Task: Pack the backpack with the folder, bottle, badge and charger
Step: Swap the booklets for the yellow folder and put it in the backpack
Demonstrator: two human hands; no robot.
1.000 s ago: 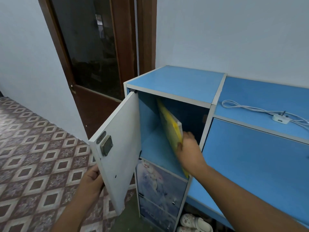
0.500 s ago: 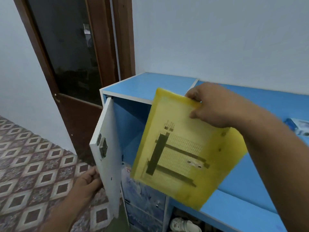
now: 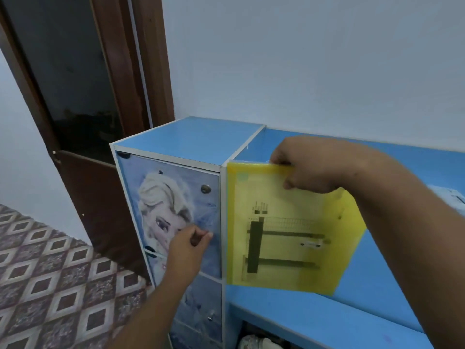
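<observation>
Blue cabinet (image 3: pixel 191 139), tiled floor (image 3: pixel 50 285), folder (image 3: pixel 289 235), perhaps shoes (image 3: pixel 254 342)

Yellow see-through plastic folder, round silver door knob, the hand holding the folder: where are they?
yellow see-through plastic folder (image 3: pixel 292 233): head view, front face.
round silver door knob (image 3: pixel 205 188): head view, its centre.
right hand (image 3: pixel 312 166): head view, back of hand.

Translucent yellow folder (image 3: pixel 289 197) with black print; blue cabinet (image 3: pixel 191 139), pale cartoon-printed door (image 3: pixel 173 197); brown-and-cream diamond-patterned floor (image 3: pixel 50 273).
</observation>
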